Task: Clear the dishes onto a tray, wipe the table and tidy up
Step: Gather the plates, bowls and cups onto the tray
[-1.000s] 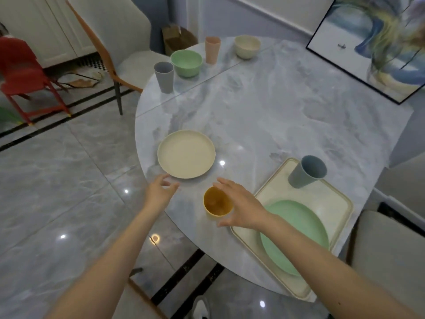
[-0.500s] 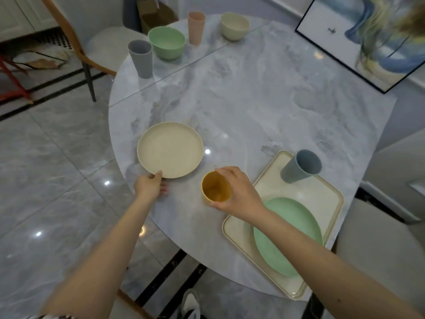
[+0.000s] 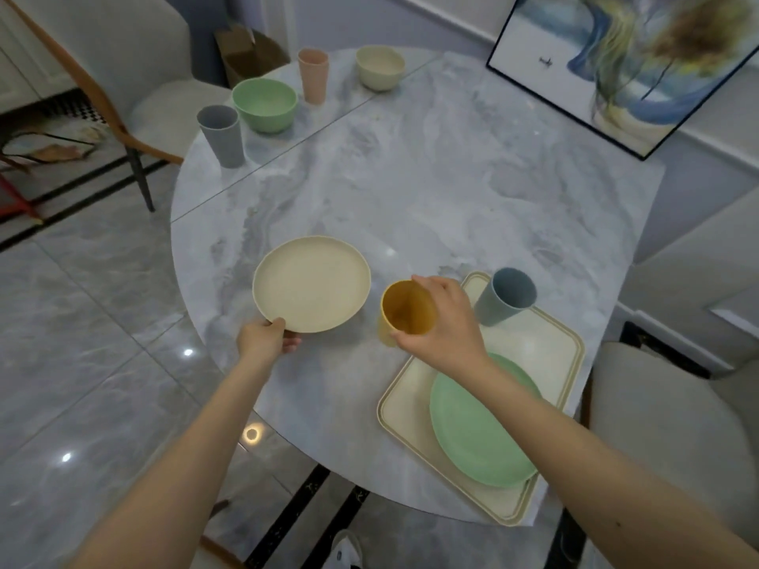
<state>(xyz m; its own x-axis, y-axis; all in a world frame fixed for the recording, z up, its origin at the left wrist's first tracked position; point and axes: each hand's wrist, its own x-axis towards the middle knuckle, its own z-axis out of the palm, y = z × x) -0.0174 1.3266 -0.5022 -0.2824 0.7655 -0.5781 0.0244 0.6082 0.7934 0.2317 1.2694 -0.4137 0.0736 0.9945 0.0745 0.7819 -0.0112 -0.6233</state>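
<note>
Nearest, at 5 o'clock: tray (image 3: 546, 347) w/ green plate (image 3: 480, 425) and blue cup (image 3: 507, 297) already on it. Right hand (image 3: 441, 318), only reaching 1 s ago, now has fingers curled round yellow cup (image 3: 404, 310), tipped and seemingly lifted off worktop (image 3: 431, 190). Left hand (image 3: 265, 340) has moved in, now pinching near rim of cream plate (image 3: 311, 283). Both prob. go to tray next. Far, 11–12 o'clock: 2 cups, 2 bowls not yet cleared.
</note>
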